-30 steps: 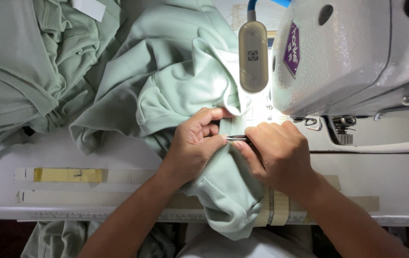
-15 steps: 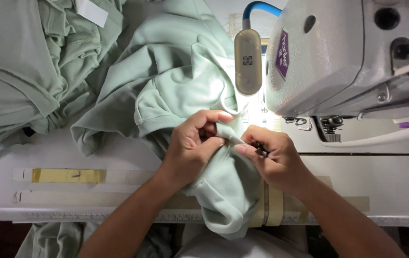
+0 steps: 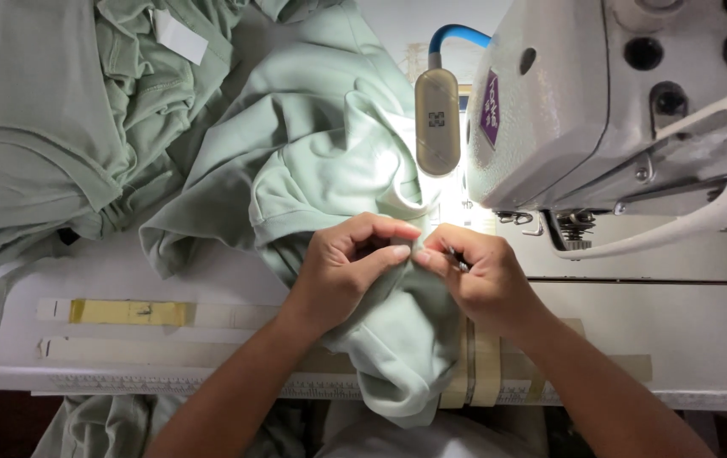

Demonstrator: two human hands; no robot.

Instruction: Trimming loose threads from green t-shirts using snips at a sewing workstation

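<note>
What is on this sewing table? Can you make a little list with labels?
left hand: pinches a fold of the pale green knit garment
right hand: holds a small thin metal tool at the same fold
machine: white sewing machine, right of the hands
lamp: small oval lamp on a blue neck, lit
pile: stack of pale green garments, far left
table: white table with yellow tape strip

One head-worn camera looks steeply down from close above the table, facing forward to the sewing machine at upper right; both forearms enter from the bottom edge, hands meeting at centre.
</note>
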